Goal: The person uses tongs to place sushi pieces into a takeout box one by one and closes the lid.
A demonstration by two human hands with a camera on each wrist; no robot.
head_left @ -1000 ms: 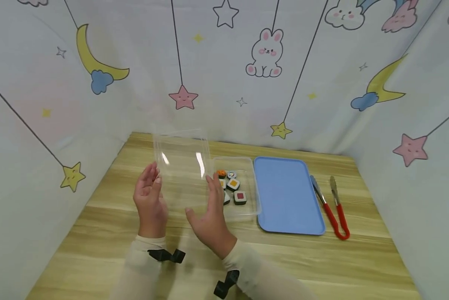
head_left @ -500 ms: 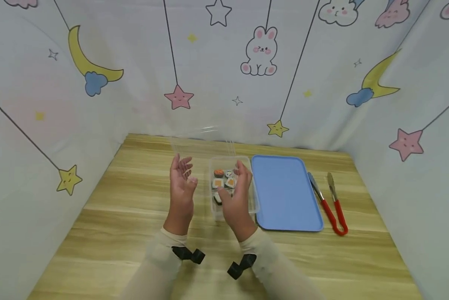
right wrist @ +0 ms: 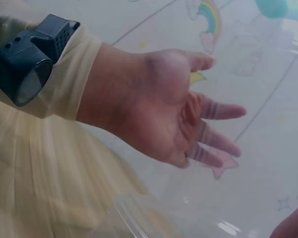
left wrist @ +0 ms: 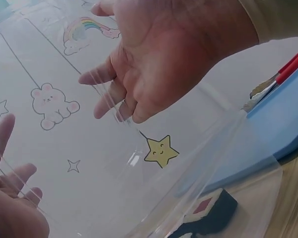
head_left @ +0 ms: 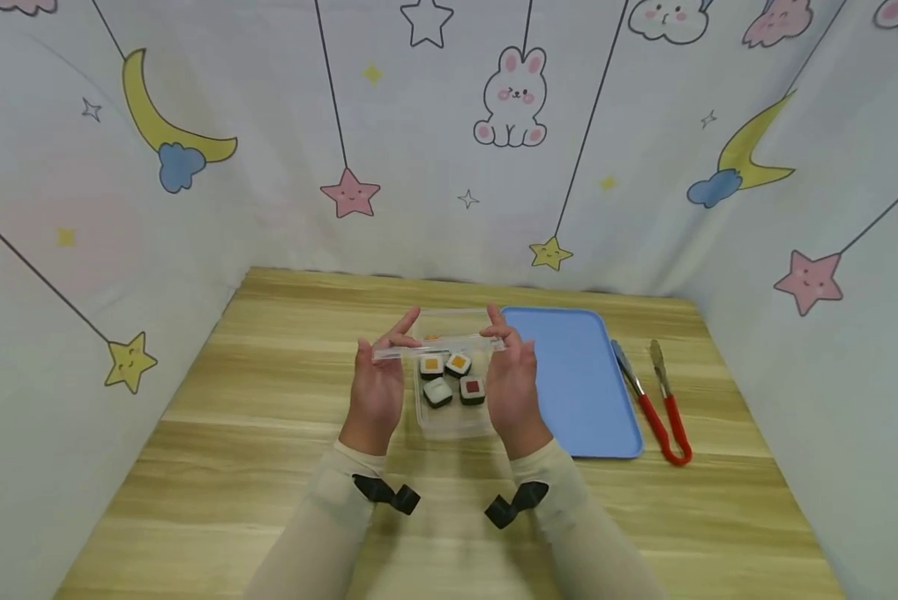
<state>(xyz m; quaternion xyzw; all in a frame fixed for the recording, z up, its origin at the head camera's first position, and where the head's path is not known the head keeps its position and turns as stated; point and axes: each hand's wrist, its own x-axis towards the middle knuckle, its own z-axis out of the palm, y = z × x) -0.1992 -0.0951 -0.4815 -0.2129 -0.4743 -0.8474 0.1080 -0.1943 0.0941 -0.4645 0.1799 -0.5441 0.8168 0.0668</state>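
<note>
A clear plastic lid (head_left: 449, 345) is tilted nearly edge-on to the head view, above a clear plastic box (head_left: 455, 429). My left hand (head_left: 377, 390) holds the lid's left side, and my right hand (head_left: 515, 387) its right side. Both palms face inward, fingers bent at the lid's edges. Inside the box lie several toy sushi pieces, among them one with a red centre (head_left: 472, 389) and a white one (head_left: 437, 392). The lid partly covers the back row. In the left wrist view the transparent sheet (left wrist: 134, 158) crosses the right hand's fingers.
A blue tray (head_left: 591, 392) lies right of the box, partly behind my right hand. Tongs with red handles (head_left: 674, 425) rest beyond it, spread apart. The wooden table (head_left: 269, 375) meets a patterned curtain (head_left: 419, 233) at the back and sides.
Both hands have moved right with the lid, from left of the box to above it. The lid has tipped from facing the head view to nearly edge-on.
</note>
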